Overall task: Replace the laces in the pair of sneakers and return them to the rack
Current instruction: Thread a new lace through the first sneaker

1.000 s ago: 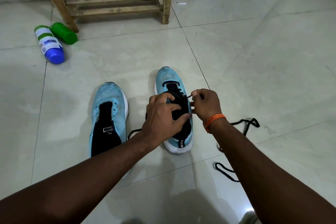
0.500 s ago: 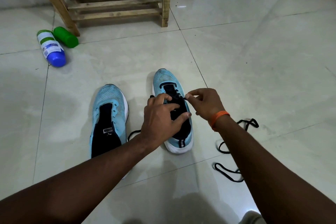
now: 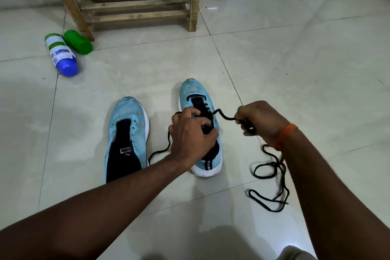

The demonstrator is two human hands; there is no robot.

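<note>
- Bare left forearm [image 3: 101, 202] over full visible length, down to left hand [image 3: 190, 135].
- Bare right forearm [image 3: 329, 186], likewise uncovered down to right hand [image 3: 261, 120].
- Narrow orange band [image 3: 285, 135] around right wrist; thread-like, finer detail blurred.
- Patch of plain pale grey-beige fabric [image 3: 295, 253] at bottom frame edge, beside right forearm; garment type indeterminable.

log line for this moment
left hand grips half-laced sneaker | right hand grips black lace | unlaced sneaker on floor

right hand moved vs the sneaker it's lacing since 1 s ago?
Yes. The right hand has pulled rightward, away from the partly laced sneaker; a gap now shows between them, spanned by the black lace it grips.
</note>
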